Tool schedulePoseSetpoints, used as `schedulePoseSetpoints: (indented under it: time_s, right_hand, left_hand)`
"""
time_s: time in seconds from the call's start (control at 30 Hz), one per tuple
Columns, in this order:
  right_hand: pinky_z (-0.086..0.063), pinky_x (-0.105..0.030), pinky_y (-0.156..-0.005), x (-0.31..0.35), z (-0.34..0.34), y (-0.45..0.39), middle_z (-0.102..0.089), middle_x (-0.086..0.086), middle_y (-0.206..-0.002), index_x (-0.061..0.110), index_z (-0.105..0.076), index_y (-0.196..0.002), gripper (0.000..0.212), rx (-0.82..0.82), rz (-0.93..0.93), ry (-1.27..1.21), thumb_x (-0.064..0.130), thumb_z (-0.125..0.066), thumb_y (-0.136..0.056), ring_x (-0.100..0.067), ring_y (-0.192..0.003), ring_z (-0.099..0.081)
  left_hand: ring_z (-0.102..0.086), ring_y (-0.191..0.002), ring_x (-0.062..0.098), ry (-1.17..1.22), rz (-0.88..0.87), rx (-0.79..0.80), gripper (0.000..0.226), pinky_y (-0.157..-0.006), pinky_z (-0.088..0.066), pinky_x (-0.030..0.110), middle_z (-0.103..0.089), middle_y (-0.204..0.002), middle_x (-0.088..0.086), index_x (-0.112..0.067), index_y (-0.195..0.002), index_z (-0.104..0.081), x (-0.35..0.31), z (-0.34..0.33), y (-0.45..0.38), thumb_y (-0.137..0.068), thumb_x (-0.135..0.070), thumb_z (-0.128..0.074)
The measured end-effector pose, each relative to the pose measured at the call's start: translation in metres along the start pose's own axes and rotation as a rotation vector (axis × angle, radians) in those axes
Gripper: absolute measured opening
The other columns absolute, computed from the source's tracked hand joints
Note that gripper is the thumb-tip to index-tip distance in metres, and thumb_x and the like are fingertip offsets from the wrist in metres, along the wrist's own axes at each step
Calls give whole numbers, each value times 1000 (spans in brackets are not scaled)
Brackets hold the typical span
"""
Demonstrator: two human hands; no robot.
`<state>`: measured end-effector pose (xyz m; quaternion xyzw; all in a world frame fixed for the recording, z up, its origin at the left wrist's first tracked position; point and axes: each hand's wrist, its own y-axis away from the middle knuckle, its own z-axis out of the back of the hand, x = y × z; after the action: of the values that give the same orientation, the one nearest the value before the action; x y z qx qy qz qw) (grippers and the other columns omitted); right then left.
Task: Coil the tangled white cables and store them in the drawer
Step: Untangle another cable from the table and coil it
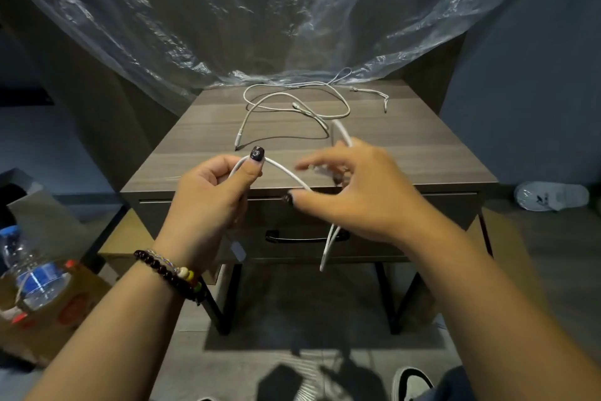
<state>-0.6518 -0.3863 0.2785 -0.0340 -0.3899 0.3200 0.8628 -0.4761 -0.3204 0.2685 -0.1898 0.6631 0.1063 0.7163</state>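
My left hand (213,191) pinches one white cable (286,173) between thumb and fingers, above the front edge of the wooden nightstand (201,134). That cable arcs to my right hand (361,192), which grips it too; a loop sticks up behind the fingers and a tail hangs down in front of the drawer (439,208). The drawer is closed, its black handle (292,238) partly behind the hanging tail. A second white cable (292,108) lies loose and tangled on the nightstand top, with a thin one (374,93) at the back right.
Clear plastic sheeting (292,10) drapes down behind the nightstand onto its back edge. A water bottle (32,270) lies on a cardboard box at lower left. A white slipper (553,195) rests on the floor to the right. My shoe (411,384) shows at the bottom.
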Motion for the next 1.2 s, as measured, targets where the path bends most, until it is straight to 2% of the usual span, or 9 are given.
schedulePoseSetpoints:
  time_s: [0.13,0.23,0.37,0.57,0.73,0.83,1.0,1.1,1.2]
  right_hand:
    - [-52,-35,-71,1,-8,-5,-59,6,-68,28,-74,-76,5,-86,45,-40,30,-71,-80,-14,-71,-58]
    - [-43,-20,-58,-1,9,-7,-65,-8,-71,19,-75,-78,12,-135,-33,-304,29,-71,-84,-9,-63,-52]
    - [-38,-14,-45,-9,20,-7,-60,6,-54,13,-75,-87,17,-228,-117,-473,29,-68,-88,-4,-51,-49]
    - [-40,-13,-48,-13,8,-7,-50,12,-49,14,-75,-90,16,-360,-144,-490,26,-65,-90,1,-47,-46]
    - [-42,-12,-52,-5,6,0,-55,7,-57,13,-74,-91,16,-283,-54,-529,23,-62,-91,1,-52,-48]
    - [-47,-14,-58,-2,5,5,-58,1,-65,15,-73,-96,18,-100,17,-573,24,-58,-91,-7,-62,-54]
    - [-43,-23,-47,4,-4,12,-45,-2,-59,17,-67,-115,28,152,41,-756,21,-47,-97,-16,-48,-47]
    - [-30,-20,-43,3,-12,12,-40,8,-56,20,-68,-114,26,123,55,-688,15,-48,-99,-8,-48,-34]
    - [-33,-10,-46,2,-15,13,-48,18,-51,17,-69,-114,25,117,51,-549,15,-50,-99,-1,-48,-44]
  left_hand:
    - [-27,-36,7,102,17,25,20,-37,-22,17,-36,-48,-4,-8,-86,-61,-4,3,-1,-95,-22,-50]
    - [-23,-35,6,212,75,99,24,-37,-17,16,-31,-52,-2,-8,-86,-60,-4,9,-2,-97,-22,-44]
    - [-24,-36,5,195,196,350,24,-41,-15,18,-30,-53,-2,-7,-82,-62,-5,13,2,-84,-28,-50]
    - [-40,-40,13,303,242,477,23,-41,-36,18,-31,-50,2,-9,-72,-48,-8,6,5,-85,-28,-43]
    - [-24,-33,2,685,208,507,25,-36,-26,15,-29,-47,-8,-16,-79,-51,-10,12,3,-94,-30,-37]
    - [-14,-36,6,828,192,433,26,-35,-21,12,-29,-47,-7,-17,-81,-52,-11,15,0,-96,-31,-35]
    - [-36,-44,2,1041,213,261,33,-40,-30,10,-37,-60,-10,-17,-80,-55,-9,17,-3,-99,-36,-35]
    - [-58,-68,5,1026,204,111,34,-57,-48,18,-59,-78,-4,-17,-77,-60,-11,13,-3,-97,-36,-40]
    - [-68,-100,21,1003,222,19,30,-84,-54,31,-69,-111,11,-15,-80,-62,-13,10,-3,-95,-34,-45]
